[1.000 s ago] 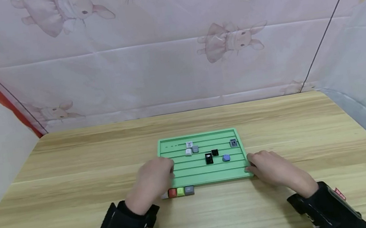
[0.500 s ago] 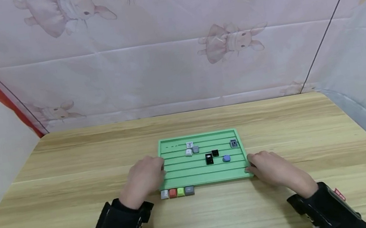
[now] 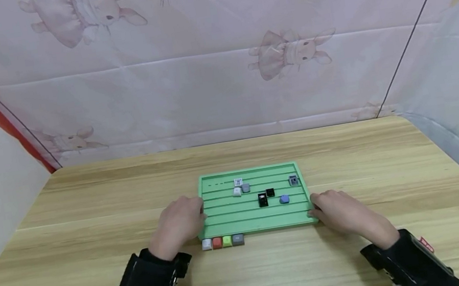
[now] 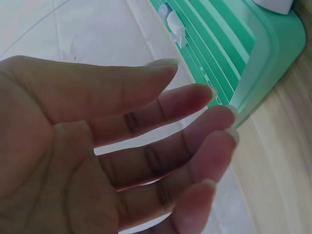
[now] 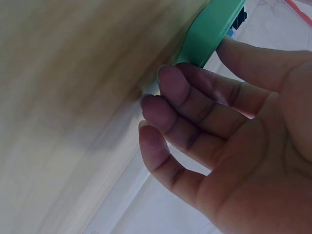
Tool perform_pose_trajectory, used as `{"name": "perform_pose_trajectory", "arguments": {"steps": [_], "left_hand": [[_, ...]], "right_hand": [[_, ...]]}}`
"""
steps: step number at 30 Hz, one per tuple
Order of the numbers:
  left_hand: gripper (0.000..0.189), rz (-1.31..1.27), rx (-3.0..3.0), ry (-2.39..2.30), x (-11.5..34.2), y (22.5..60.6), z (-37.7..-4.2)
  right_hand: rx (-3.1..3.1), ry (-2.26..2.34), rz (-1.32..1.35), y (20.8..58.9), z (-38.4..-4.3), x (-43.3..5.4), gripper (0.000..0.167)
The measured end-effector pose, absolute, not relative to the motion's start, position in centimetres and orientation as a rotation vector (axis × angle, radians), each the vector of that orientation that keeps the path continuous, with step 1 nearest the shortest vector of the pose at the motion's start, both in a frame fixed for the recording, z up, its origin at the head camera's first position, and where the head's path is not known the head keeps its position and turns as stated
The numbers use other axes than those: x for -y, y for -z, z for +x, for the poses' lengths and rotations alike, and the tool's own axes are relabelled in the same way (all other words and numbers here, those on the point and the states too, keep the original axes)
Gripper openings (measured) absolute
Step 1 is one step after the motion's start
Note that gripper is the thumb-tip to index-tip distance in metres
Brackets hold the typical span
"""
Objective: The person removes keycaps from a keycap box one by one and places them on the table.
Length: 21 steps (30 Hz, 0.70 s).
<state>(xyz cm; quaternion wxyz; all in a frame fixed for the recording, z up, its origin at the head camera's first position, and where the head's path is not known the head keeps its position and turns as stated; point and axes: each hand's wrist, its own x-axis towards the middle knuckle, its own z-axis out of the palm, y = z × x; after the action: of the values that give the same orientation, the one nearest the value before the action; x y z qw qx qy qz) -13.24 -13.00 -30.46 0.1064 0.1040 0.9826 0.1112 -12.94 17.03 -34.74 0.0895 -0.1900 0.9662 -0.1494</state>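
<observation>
A green ridged tray [image 3: 236,215] lies on the table with several loose keycaps on it, among them a black keycap [image 3: 263,200], a blue-purple keycap [image 3: 284,199] and a white keycap [image 3: 237,192]. Beside its left edge is my left hand [image 3: 179,223]; the left wrist view shows the fingers [image 4: 195,141] loosely bent, thumb apart, nothing between them. My right hand [image 3: 346,212] pinches the tray's right edge near the front corner, thumb [image 5: 248,58] at the top of the rim and index finger against the outer side [image 5: 202,39].
In front of the tray's left front edge stands a row of keycaps: white [image 3: 206,244], red [image 3: 217,243], yellow-green [image 3: 227,241] and grey [image 3: 237,240]. The wooden table [image 3: 100,202] meets a rabbit-printed cloth [image 3: 204,92] behind.
My left hand has drawn back to the left from over the tray's left edge, uncovering the white keycap at the row's end. The right hand has stayed at the tray's right edge.
</observation>
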Motion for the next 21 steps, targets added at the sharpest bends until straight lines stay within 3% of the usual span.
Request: {"name": "perform_pose_trajectory", "arguments": {"steps": [21], "left_hand": [[0.008, 0.266, -2.918, -0.372, 11.3, 29.9, -15.2]], "right_hand": [[-2.873, 0.446, -0.558, 34.7, -13.0, -17.1, 0.017]]}}
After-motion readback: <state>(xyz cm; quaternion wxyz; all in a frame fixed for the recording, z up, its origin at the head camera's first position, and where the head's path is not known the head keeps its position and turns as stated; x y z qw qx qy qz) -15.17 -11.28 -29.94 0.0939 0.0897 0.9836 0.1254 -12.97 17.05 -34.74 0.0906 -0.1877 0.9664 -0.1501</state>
